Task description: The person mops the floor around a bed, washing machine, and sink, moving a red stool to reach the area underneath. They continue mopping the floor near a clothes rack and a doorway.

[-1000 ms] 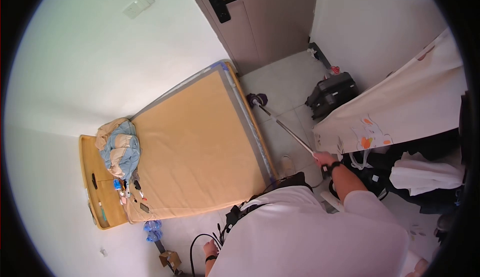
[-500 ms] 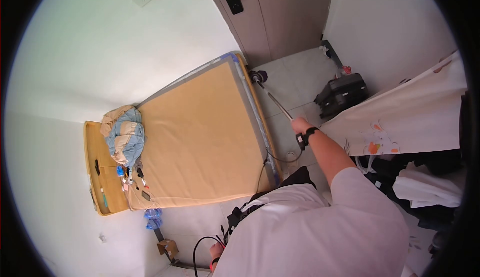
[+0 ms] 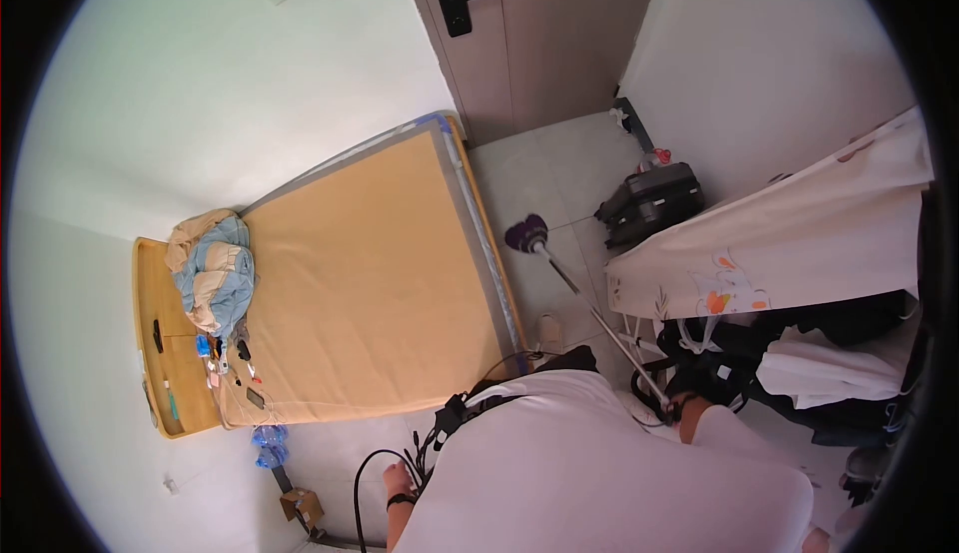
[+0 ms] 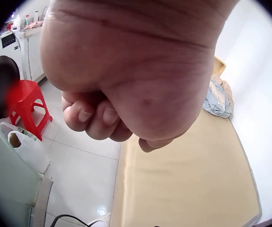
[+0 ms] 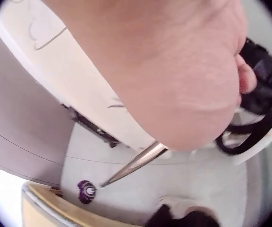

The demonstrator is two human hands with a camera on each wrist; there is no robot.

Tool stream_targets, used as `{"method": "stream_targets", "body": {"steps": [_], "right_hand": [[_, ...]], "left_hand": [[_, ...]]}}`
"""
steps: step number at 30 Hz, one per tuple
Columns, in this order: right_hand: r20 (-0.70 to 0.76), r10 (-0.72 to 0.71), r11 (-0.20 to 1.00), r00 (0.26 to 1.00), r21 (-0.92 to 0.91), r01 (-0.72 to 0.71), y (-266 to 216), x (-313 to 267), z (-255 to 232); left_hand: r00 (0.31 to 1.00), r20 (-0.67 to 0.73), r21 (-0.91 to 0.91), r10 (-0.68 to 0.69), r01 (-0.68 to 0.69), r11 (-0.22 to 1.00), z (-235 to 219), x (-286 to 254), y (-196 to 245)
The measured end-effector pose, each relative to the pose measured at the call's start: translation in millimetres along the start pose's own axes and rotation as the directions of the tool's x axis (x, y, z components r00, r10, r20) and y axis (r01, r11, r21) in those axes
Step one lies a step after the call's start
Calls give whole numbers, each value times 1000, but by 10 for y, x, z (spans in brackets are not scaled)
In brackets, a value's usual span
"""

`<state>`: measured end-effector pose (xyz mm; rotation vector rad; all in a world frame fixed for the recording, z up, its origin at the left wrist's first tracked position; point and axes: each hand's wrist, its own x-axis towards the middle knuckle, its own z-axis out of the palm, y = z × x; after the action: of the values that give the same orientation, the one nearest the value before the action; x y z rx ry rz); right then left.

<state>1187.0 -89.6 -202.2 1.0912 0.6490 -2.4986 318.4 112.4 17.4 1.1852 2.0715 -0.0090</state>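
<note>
My right hand grips the metal pole of a mop, drawn back beside my body. The mop's purple head lies on the tiled floor a little off the side of the bed. In the right wrist view the shiny pole runs out from under my hand toward the purple mop head; most of my fingers are hidden. My left hand hangs idle near black cables, its fingers loosely curled with nothing seen in them.
A dark suitcase stands by the wall and a pale curtain. Black bags and clothes fill the right side. Bunched bedding lies at the headboard. A red stool shows in the left wrist view.
First my right hand pushed the mop forward toward the bed's far corner. Now it has drawn back toward my body, and the mop head has come nearer, away from the bed's edge.
</note>
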Motion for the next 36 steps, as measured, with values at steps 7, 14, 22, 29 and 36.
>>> {"method": "stream_targets", "body": {"steps": [7, 14, 22, 29, 36], "right_hand": [[-265, 181, 895, 947, 444, -47, -804, -415, 692], [-550, -229, 685, 803, 495, 534, -2562, -713, 1183], [-786, -524, 841, 329, -415, 348, -3814, 132, -1254], [-757, -514, 498, 403, 119, 859, -6198, -335, -1369], [-907, -320, 867, 272, -397, -303, -6010, -316, -1143]], "left_hand": [[909, -12, -341, -417, 388, 856, -359, 79, 1036], [968, -60, -11, -246, 245, 969, -407, -77, 1016], [960, 231, 663, 157, -273, 696, -30, -383, 8], [934, 47, -160, -355, 358, 920, -98, -804, 653], [942, -4, -300, -334, 318, 899, -60, -726, 665]]}}
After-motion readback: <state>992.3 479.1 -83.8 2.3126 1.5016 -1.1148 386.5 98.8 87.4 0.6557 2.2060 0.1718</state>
